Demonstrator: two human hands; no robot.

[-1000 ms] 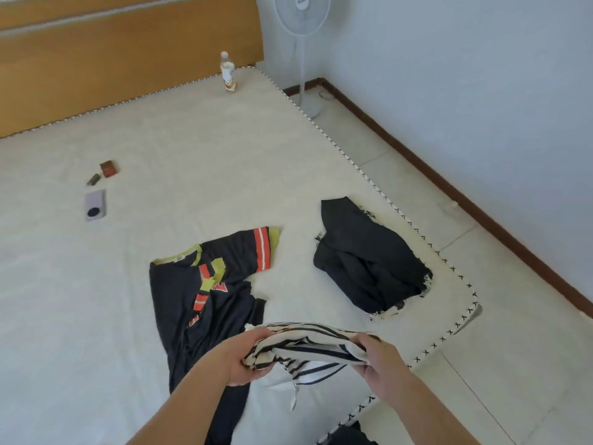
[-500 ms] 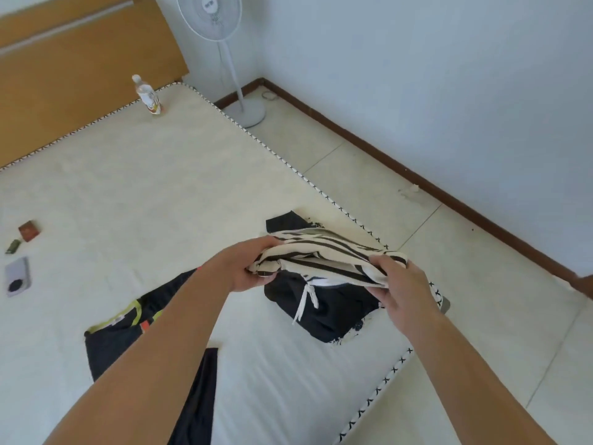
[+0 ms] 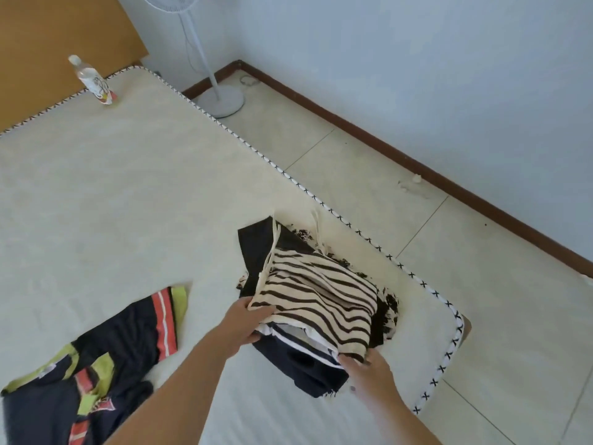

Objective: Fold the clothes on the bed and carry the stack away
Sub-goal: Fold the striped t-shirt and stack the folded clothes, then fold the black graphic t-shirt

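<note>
A folded cream garment with black stripes [image 3: 317,293] lies on top of a folded black garment [image 3: 301,364] near the right edge of the bed [image 3: 128,203]. My left hand [image 3: 247,322] grips the striped garment's near-left corner. My right hand [image 3: 372,370] is blurred and holds its near-right edge. Two white drawstrings trail from the striped garment toward the far side. An unfolded black jersey with red and yellow-green trim [image 3: 106,358] lies spread out at the lower left.
A plastic bottle [image 3: 93,80] stands near the wooden headboard [image 3: 48,43]. A white standing fan [image 3: 211,88] is on the tiled floor [image 3: 417,252] beside the bed's corner. The bed's stitched edge runs diagonally to the right of the stack.
Both hands carried the striped garment from in front of me over to the right and lowered it onto the black garment. The view swung right, so the phone and small items left the frame.
</note>
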